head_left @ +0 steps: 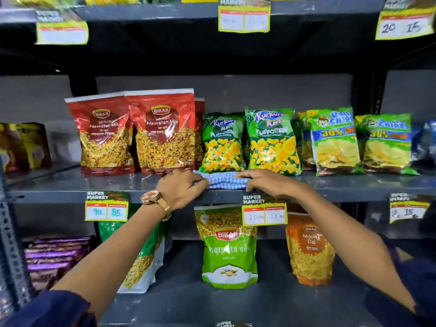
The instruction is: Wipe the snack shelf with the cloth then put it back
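Observation:
A blue-and-white checked cloth (223, 181) lies bunched on the front of the grey snack shelf (94, 185), just in front of the green Kurkure Puffcorn bags (271, 140). My left hand (181, 188), with a gold watch on its wrist, grips the cloth's left end. My right hand (264, 181) presses on the cloth's right end, fingers curled over it. Both hands rest at the shelf's front edge. Part of the cloth is hidden under my fingers.
Red Bikaji Navratan Mix bags (162, 133) stand left of the cloth, green chips bags (335, 140) to the right. Price tags (264, 212) hang from the shelf lip. Below stand a green sev bag (228, 246) and an orange Moong Dal bag (309, 249).

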`<state>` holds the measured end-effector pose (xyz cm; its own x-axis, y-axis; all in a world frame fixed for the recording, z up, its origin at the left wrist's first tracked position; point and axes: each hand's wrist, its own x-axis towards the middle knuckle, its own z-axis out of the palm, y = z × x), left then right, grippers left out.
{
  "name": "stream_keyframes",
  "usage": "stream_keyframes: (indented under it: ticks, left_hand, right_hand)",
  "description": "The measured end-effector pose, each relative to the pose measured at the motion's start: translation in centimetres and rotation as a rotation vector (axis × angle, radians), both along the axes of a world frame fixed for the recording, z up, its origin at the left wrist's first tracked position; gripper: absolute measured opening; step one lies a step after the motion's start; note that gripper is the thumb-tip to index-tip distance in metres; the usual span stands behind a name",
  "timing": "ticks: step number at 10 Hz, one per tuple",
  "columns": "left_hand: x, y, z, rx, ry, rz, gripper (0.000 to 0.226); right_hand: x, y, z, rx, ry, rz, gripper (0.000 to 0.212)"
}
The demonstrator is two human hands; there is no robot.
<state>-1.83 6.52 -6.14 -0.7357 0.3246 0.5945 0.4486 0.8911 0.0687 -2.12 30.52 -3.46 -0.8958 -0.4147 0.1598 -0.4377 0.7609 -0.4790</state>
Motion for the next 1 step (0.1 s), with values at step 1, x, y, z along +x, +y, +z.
stream_keyframes:
  ticks: [1]
  left_hand:
    - [-0.32,0.25,0.4,-0.045,0.018,0.013,0.069]
  right_hand:
    - [5.13,1.42,1.81,-0.306,0.319,0.058,0.041]
